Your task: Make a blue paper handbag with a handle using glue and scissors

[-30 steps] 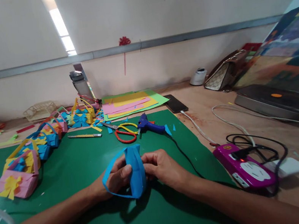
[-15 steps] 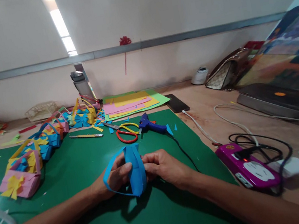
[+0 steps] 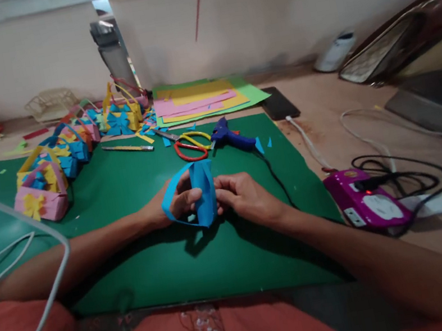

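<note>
A small blue paper basket (image 3: 204, 194) with a looped strip handle is held above the green mat (image 3: 159, 276). My left hand (image 3: 182, 200) is closed on its left side, thumb on the blue wall and the handle loop around the fingers. From the right, my right hand (image 3: 245, 195) pinches at the basket's other side; its fingertips are partly hidden behind the paper. Beyond the hands lie scissors (image 3: 191, 150) with red and yellow handles and a blue glue gun (image 3: 233, 136). A paper cutter knife (image 3: 128, 148) rests left of the scissors.
Finished paper baskets (image 3: 50, 204) with bows line the left. Coloured paper sheets (image 3: 201, 100) lie at the back beside a phone (image 3: 279, 102). A purple power strip (image 3: 366, 200) with cables sits right. A white cable (image 3: 58, 274) crosses the left foreground; a bottle (image 3: 111, 53) stands behind.
The view has tilted down, so everything sits higher in the picture and my lap shows. Both hands still hold the blue basket in nearly the same pose.
</note>
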`<state>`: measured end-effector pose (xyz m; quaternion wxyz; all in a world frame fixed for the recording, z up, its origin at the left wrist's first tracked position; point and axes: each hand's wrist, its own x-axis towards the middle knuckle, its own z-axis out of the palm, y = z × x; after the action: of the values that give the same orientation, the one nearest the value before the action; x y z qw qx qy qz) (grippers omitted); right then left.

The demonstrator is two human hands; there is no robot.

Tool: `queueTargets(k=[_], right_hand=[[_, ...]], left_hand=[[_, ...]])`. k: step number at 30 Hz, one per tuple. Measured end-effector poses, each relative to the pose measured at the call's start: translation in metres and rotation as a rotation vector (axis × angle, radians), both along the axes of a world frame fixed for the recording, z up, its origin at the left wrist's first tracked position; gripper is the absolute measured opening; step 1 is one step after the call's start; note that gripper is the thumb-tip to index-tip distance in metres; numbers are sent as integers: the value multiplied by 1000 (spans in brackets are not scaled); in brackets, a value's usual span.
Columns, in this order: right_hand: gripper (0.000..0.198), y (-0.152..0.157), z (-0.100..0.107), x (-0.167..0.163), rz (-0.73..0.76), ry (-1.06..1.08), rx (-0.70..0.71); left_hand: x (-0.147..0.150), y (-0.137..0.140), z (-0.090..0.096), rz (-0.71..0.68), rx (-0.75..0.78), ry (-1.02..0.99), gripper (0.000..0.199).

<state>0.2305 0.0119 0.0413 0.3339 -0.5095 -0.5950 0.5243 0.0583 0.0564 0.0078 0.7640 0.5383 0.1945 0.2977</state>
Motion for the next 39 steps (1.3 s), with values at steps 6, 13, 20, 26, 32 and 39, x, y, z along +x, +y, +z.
queueTargets(k=[6,13,20,26,32,39], right_hand=[[20,-3,3,1,30,-296,190],[19,-5,7,0,40,-462,340],[24,-4,8,-4,4,-532,348],[24,-4,6,-5,-21,-537,391],[24,-3,6,-1,-32,-514,397],[22,-2,5,3,-16,-437,325]], left_hand=[[3,-3,0,7,9,12,41],[8,-7,12,47,168,46,35],[20,-7,28,101,219,189,33],[19,-4,20,150,138,164,24],[9,4,4,-18,-114,-27,38],[1,12,1,-60,-197,-52,45]])
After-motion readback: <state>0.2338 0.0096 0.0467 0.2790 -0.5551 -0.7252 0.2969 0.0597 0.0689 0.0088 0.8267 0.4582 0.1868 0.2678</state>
